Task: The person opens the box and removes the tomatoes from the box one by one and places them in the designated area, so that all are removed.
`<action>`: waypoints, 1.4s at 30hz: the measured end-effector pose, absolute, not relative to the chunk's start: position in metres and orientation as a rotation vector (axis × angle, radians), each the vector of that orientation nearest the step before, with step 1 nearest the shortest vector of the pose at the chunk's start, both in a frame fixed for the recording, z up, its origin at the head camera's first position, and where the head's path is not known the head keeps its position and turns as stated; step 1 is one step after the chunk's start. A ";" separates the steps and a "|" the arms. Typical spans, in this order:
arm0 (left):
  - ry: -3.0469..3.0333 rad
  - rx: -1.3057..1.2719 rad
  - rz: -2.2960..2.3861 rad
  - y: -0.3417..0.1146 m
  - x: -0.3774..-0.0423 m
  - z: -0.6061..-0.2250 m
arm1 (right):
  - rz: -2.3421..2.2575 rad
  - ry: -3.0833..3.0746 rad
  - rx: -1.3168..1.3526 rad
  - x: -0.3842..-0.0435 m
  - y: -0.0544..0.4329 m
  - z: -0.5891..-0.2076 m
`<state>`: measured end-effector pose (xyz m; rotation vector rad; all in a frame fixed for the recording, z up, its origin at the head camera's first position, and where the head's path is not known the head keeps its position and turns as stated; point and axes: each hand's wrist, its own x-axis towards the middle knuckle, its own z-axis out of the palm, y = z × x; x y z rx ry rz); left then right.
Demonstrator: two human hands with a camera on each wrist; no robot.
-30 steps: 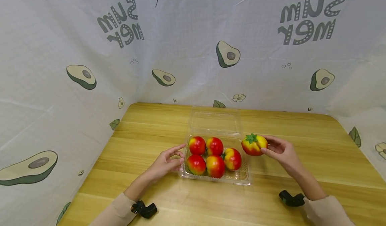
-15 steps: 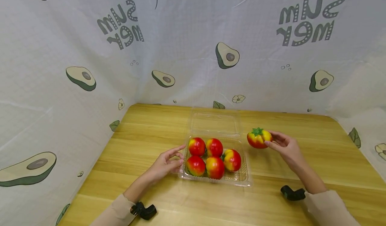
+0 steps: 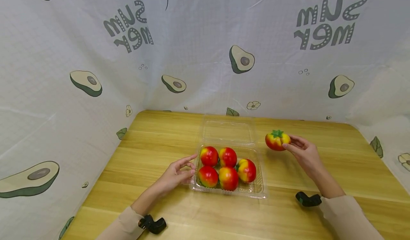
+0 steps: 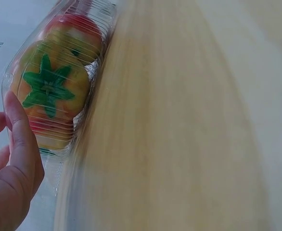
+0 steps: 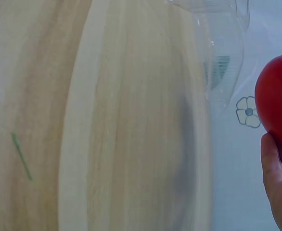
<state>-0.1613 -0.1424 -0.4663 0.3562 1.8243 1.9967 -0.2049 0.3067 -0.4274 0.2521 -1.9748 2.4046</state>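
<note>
My right hand (image 3: 304, 154) pinches a red-and-yellow tomato (image 3: 274, 141) with a green star-shaped leaf top, raised over the table to the right of the box. In the right wrist view, the smooth red underside of this tomato (image 5: 279, 98) rests against the fingertips. A clear plastic clamshell box (image 3: 256, 193) lies with its lid (image 3: 228, 129) folded back. Several similar tomatoes (image 3: 229, 178) sit inside, two rows at the left and one at the right (image 3: 247, 170). My left hand (image 3: 174, 174) has its fingertips against the box's left side; one tomato's leaf top (image 4: 47, 89) shows through the wall there.
The wooden table (image 3: 153, 126) reaches back to a white cloth (image 3: 198, 47) printed with avocados and lettering, which also hangs at both sides. Black wrist devices sit at the left cuff (image 3: 153, 224) and the right cuff (image 3: 308, 199).
My right hand has carried the tomato away from the box, toward the right and the back of the table. My left hand and the tomatoes in the box have stayed put.
</note>
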 end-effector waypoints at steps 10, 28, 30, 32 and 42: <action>1.824 0.372 1.990 -0.143 -0.161 -0.467 | 2.497 -1.914 0.151 -0.214 0.309 -0.429; 1.844 0.354 1.984 -0.142 -0.162 -0.466 | 2.743 -1.634 -0.129 -0.246 0.311 -0.435; 1.851 0.353 1.980 -0.142 -0.162 -0.465 | 2.736 -1.636 -0.132 -0.248 0.310 -0.436; 1.855 0.354 1.977 -0.142 -0.162 -0.464 | 2.722 -1.648 -0.138 -0.251 0.310 -0.438; 1.865 0.350 1.970 -0.142 -0.161 -0.463 | 2.733 -1.687 -0.186 -0.256 0.310 -0.447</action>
